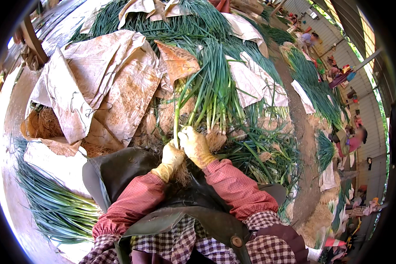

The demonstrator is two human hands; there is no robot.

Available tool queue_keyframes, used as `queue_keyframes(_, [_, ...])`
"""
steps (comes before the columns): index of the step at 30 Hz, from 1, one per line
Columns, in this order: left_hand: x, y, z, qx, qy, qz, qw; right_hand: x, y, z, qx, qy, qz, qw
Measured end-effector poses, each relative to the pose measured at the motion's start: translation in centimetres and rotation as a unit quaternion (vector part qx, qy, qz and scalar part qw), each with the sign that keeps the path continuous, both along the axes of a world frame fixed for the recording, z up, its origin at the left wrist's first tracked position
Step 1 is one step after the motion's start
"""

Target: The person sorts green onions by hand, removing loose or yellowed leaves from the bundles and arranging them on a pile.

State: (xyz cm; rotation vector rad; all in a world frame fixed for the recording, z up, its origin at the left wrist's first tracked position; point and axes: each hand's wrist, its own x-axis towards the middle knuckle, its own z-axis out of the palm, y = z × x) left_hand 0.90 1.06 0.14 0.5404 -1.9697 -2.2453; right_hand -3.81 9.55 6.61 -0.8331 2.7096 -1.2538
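Note:
My left hand (170, 157) wears a yellow glove and grips the pale lower stem of a green onion (176, 121) that stands up in front of me. Its tangled brown roots hang below my left hand. My right hand (196, 145), also in a yellow glove, pinches the same stem just to the right, touching the left hand. Both forearms are in red checked sleeves. A large heap of green onions (215, 83) with long green leaves lies straight ahead of my hands.
Dirty cloth sacks (105, 83) cover onions to the left. A trimmed bundle of green leaves (53, 202) lies at my lower left. A dark apron (119, 171) covers my lap. More onion piles (314, 92) line a dirt path on the right, where other people sit.

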Motion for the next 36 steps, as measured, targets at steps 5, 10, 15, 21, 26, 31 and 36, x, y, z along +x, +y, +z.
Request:
queue_keyframes(5, [0.5, -1.2, -0.1, 0.201, 0.018, -0.029, 0.979, 2.7, -1.1, 3.6, -0.266, -0.032, 0.075, 0.961])
queue_keyframes(10, [1.2, -1.9, 2.7, 0.335, -0.114, 0.031, 0.935, -5.7, 13.5, 10.4, -0.330, 0.026, -0.293, 0.897])
queue_keyframes(15, [0.7, -0.7, 4.5, 0.361, -0.102, 0.079, 0.924, -3.8, 28.5, -0.4, 0.588, -0.073, -0.145, 0.792])
queue_keyframes(21, [1.3, -0.6, 3.1, 0.061, -0.044, 0.050, 0.996, -5.8, 5.2, 0.5, 0.125, -0.134, -0.158, 0.970])
queue_keyframes(26, [0.5, -0.3, 4.6, 0.054, -0.057, 0.049, 0.996, -8.7, 1.6, -1.5, 0.272, -0.329, -0.060, 0.902])
queue_keyframes(31, [0.5, -1.1, 2.8, 0.011, -0.066, 0.011, 0.998, -5.1, 1.3, -2.3, 0.309, 0.096, 0.086, 0.942])
queue_keyframes(36, [0.7, -1.1, 2.8, 0.133, -0.114, 0.007, 0.984, -2.9, 0.7, 1.9, -0.325, -0.226, -0.079, 0.915])
